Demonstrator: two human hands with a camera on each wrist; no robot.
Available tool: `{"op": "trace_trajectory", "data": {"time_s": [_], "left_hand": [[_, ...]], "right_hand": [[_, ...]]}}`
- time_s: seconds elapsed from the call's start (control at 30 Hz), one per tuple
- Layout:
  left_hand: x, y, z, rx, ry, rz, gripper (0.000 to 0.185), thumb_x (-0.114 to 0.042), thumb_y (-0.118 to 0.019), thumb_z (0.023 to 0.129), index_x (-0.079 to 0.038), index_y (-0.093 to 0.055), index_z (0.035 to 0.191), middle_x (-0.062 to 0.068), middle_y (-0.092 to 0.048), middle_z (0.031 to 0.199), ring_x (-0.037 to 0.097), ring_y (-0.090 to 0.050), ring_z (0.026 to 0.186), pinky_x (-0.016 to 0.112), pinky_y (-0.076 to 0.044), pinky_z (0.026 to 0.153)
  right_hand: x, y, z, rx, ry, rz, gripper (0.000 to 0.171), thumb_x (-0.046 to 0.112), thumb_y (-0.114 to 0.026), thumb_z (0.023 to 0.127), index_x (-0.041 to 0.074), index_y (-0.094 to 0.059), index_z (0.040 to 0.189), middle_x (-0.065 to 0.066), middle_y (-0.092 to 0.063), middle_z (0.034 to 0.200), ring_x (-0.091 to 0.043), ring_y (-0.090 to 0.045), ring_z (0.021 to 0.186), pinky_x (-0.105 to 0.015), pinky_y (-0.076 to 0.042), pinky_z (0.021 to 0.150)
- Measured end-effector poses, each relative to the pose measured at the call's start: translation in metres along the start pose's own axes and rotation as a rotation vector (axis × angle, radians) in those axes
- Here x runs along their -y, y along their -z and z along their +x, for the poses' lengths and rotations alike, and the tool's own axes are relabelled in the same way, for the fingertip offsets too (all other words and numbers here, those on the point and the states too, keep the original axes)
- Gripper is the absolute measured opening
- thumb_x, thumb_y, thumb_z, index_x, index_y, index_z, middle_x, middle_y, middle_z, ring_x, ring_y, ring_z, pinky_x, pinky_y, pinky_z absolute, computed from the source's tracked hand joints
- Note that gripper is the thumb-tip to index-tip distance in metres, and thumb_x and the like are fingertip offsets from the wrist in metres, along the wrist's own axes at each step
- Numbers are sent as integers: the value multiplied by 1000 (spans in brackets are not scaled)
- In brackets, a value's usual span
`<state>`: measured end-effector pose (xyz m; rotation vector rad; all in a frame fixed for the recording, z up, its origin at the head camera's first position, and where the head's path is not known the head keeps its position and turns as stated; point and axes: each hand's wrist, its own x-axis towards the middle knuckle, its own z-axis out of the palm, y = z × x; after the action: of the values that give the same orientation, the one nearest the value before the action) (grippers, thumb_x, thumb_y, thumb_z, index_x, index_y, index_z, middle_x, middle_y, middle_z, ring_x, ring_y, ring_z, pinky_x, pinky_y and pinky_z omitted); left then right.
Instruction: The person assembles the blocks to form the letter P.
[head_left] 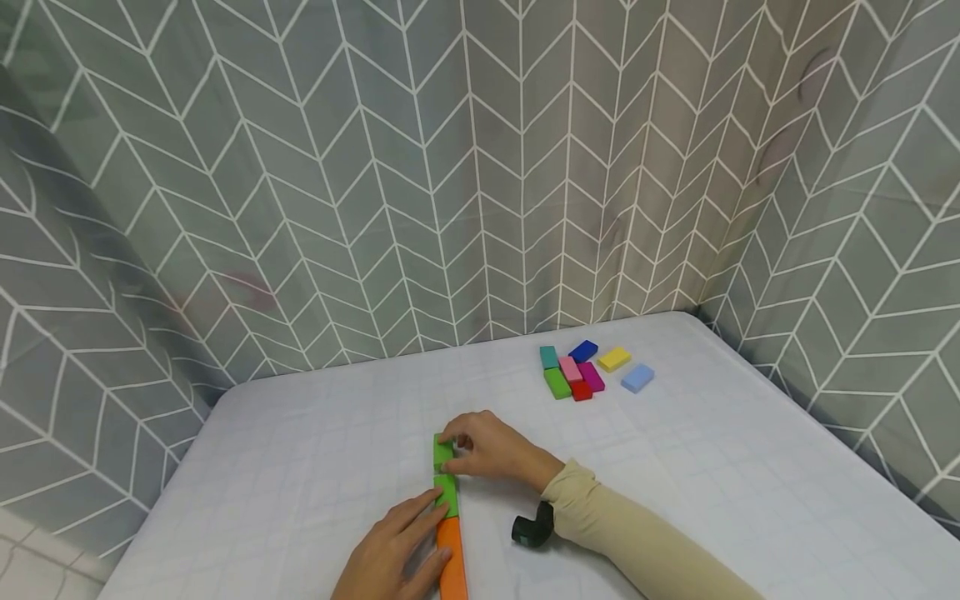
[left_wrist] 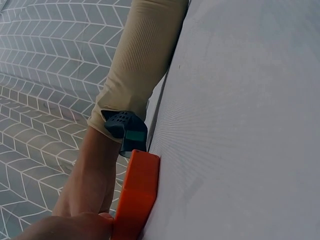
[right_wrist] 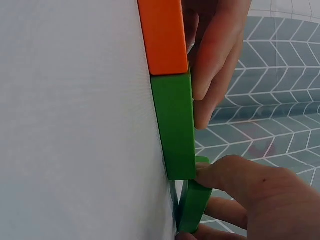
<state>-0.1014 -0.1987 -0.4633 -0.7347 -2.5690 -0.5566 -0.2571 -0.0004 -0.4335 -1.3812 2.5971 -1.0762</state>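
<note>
Three blocks lie end to end in a line on the white table [head_left: 315, 467] in front of us: an orange block [head_left: 452, 557] nearest us, a green block [head_left: 447, 492] touching its far end, and a second green block [head_left: 442, 451] beyond that. Our right hand [head_left: 491, 450] pinches this far green block between thumb and fingertips; in the right wrist view the block [right_wrist: 194, 210] sits tilted, its end just beside the end of the middle green block [right_wrist: 175, 125], not yet flat in line. Our left hand [head_left: 397, 554] rests with straight, relaxed fingers along the left side of the row, fingertips touching the middle green block and the palm beside the orange one; it grips nothing. The left wrist view shows the orange block [left_wrist: 137, 192] on the cloth and the right forearm in a beige sleeve [left_wrist: 140, 65] with a dark wrist strap [left_wrist: 125, 131].

Well apart, near the far right corner of the table, lies a cluster of small blocks: teal [head_left: 548, 357], dark blue [head_left: 582, 351], yellow [head_left: 614, 358], pink [head_left: 570, 368], magenta [head_left: 591, 377], green [head_left: 557, 383], red [head_left: 581, 390] and light blue [head_left: 637, 378]. Grey curtains with a white chevron pattern [head_left: 420, 167] surround the table.
</note>
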Motion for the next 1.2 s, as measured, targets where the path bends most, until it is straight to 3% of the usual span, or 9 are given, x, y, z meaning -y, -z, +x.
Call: {"op": "trace_trajectory", "data": {"time_s": [0.27, 0.7, 0.97, 1.2], "left_hand": [[1, -2, -1, -17, -10, 5, 45, -42, -73, 97, -13, -73, 132, -2, -61, 144, 16, -63, 120, 42, -59, 87], [1, -3, 0, -42, -22, 28, 45, -39, -78, 93, -12, -75, 129, 1, -64, 140, 17, -64, 118, 42, -59, 85], [-1, -2, 0, -36, -10, 30, 44, -40, -78, 94, -13, -75, 129, -1, -64, 140, 17, -64, 118, 42, -59, 85], [-2, -4, 1, -36, 14, 30, 45, -42, -77, 94, -14, -76, 129, -3, -63, 141, 15, -63, 118, 42, -59, 86]], "right_hand": [[-2, 0, -3, -16, 79, 3, 17, 9, -76, 92, 6, -81, 108, -3, -75, 110, -13, -67, 95, -19, -53, 85], [-6, -2, -6, -18, 118, -25, 19, 15, -78, 94, 9, -80, 112, 0, -73, 114, -10, -64, 105, -25, -51, 94], [-5, 2, -11, -25, 80, -47, 23, 18, -74, 97, 9, -78, 118, -10, -69, 128, -20, -62, 122, -36, -47, 107], [-25, 32, -34, -99, -23, -78, 24, 12, -69, 99, 5, -74, 121, -15, -64, 135, -30, -57, 129, -48, -45, 110]]}}
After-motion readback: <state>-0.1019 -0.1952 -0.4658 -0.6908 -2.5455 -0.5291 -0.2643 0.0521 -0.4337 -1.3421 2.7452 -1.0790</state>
